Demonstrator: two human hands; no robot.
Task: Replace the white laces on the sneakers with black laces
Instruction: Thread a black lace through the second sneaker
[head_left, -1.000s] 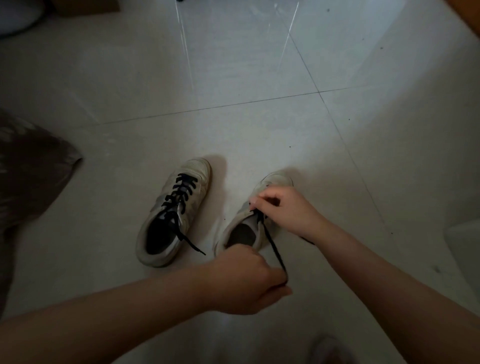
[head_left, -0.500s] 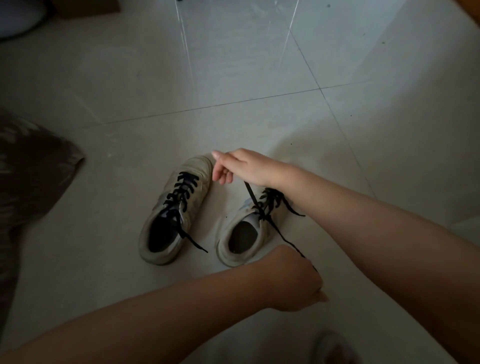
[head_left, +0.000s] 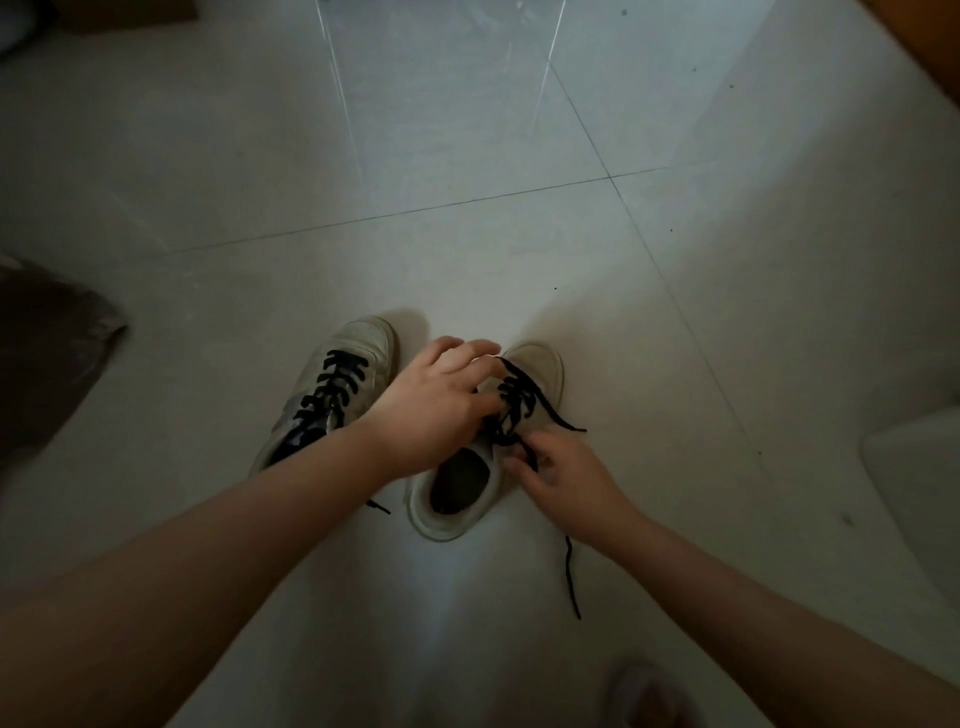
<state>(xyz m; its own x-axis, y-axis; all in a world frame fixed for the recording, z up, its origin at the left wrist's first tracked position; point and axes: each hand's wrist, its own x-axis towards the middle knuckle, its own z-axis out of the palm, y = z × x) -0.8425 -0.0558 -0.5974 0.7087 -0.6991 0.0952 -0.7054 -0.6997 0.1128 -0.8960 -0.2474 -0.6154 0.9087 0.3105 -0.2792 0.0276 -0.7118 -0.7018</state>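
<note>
Two worn white sneakers stand side by side on the tiled floor. The left sneaker (head_left: 358, 353) is fully laced in black, and my left forearm crosses its heel. The right sneaker (head_left: 540, 364) carries a black lace (head_left: 517, 400) through its eyelets. My left hand (head_left: 441, 405) lies over its tongue with fingers curled into the lacing. My right hand (head_left: 563, 480) pinches a strand of the lace beside the collar. One lace tail (head_left: 570, 577) trails on the floor toward me, and another end (head_left: 563, 422) sticks out to the right.
A dark patterned cloth (head_left: 47, 358) lies at the left edge. A pale white object (head_left: 914, 483) sits at the right edge. A wooden edge (head_left: 935, 36) shows at the top right. A blurred pale shape (head_left: 644, 696) is at the bottom.
My left hand moved forward from near me onto the right sneaker's lacing. My right hand came back from above the toes to the collar. The lace, earlier pulled taut, now hangs slack.
</note>
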